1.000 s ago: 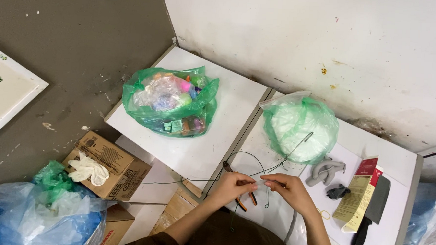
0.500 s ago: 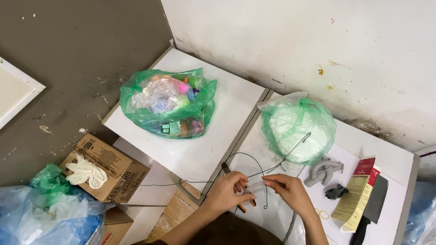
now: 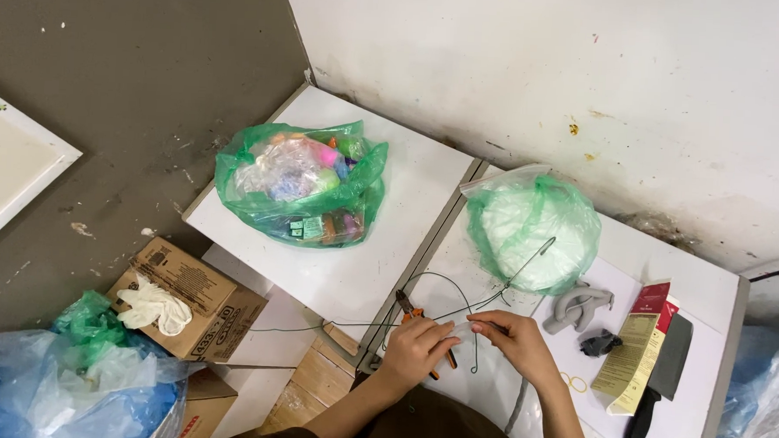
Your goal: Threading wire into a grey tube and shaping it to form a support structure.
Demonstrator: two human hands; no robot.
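Note:
My left hand (image 3: 417,345) and my right hand (image 3: 511,340) meet over the near edge of a white table (image 3: 710,294). Their fingertips pinch a thin dark wire (image 3: 446,291) that loops up toward a green bag with a white bundle (image 3: 534,227) and trails off left past the table edge. The left hand also grips orange-handled pliers (image 3: 413,316), whose dark jaws point up and left. A short end of wire hangs below the fingers.
A green bag of colourful items (image 3: 303,185) sits on the left white table (image 3: 408,185). A grey hose fitting (image 3: 578,306), a dark clip, a red-and-yellow packet (image 3: 638,344) and a cleaver (image 3: 658,380) lie right. Cardboard box with white gloves (image 3: 185,298) and blue bags (image 3: 67,389) lie on the floor.
The camera view shifted slightly. My hands stayed together on the wire, with the fingertips drawn closer and the wire loop reshaped a little.

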